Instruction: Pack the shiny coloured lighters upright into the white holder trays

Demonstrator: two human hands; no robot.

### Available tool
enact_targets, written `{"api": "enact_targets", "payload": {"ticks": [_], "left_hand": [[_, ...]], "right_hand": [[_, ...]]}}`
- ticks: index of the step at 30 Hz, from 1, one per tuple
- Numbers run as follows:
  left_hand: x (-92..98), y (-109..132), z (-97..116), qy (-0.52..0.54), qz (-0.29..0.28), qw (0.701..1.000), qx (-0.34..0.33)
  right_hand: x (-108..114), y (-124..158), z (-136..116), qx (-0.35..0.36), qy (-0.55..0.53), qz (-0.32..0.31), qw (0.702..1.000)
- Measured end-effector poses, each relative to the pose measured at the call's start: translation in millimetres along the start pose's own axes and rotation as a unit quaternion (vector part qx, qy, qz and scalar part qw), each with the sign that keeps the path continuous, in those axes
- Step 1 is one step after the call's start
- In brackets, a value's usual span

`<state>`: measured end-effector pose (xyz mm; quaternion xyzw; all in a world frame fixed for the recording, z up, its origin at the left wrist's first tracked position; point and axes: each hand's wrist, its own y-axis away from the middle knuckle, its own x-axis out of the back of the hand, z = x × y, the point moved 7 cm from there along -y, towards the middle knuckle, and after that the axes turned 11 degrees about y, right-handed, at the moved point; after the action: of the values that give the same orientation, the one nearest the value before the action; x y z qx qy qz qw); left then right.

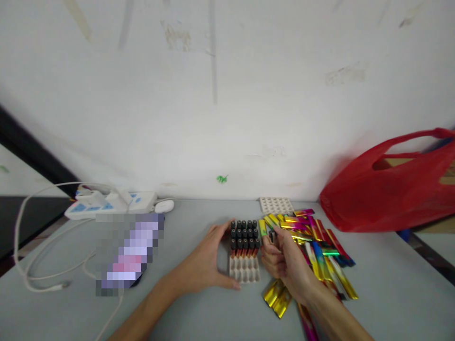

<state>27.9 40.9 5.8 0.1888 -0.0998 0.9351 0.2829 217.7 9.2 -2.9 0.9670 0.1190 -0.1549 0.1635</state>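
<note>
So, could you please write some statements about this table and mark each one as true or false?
1. The left hand rests against the left side of the white tray. True.
2. Every slot of the white tray is filled. False: the black-topped pieces stand only in the far rows, and the near rows are empty.
3. The red plastic bag lies at the right end of the table. True.
4. The right hand is empty. False: its fingers pinch a small lighter-like piece.
5. The shiny coloured pile lies left of the white tray. False: it lies to the right of it.
</note>
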Motion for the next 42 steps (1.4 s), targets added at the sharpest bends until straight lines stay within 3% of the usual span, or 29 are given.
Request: {"api": "enact_targets", "payload": {"ticks": [4, 8, 11, 15, 18, 24, 28, 34, 42], "left_hand": [[-0.2, 1, -1, -0.004, 0.001, 1.000, -0.002], [-0.5, 0, -1, -0.008, -0.002, 1.000, -0.012], [-0.3, 0, -1, -0.006, -0.002, 1.000, -0.016], [-0.2, 0, -1, -0.005, -0.001, 1.000, -0.014], [-0.8, 0, -1, -0.004, -0.003, 1.000, -0.010], [-1.0, 1, 1, 0.004, -0.006, 1.000, -0.014], [-1.8, 0, 2, 0.012, -0.012, 1.000, -0.021], [-2.8, -3, 2, 0.016, -0.016, 0.999, -0.027], [-2.2, -4, 5, 0.020, -0.016, 0.999, -0.044]], "right_hand": [[2, -2, 0, 0.010, 0.015, 0.012, 1.000], [9, 6, -17, 0.125, 0.107, 0.122, 0.979], [6, 20, -37, 0.239, 0.216, 0.174, 0.931], [-4, 40, -54, 0.360, 0.366, 0.187, 0.838], [-11, 48, -57, 0.399, 0.435, 0.185, 0.786], [-35, 53, -55, 0.458, 0.521, 0.093, 0.714], [-40, 54, -50, 0.473, 0.565, 0.104, 0.668], [-48, 54, -52, 0.496, 0.579, 0.101, 0.639], [-49, 52, -46, 0.488, 0.580, 0.083, 0.647]]}}
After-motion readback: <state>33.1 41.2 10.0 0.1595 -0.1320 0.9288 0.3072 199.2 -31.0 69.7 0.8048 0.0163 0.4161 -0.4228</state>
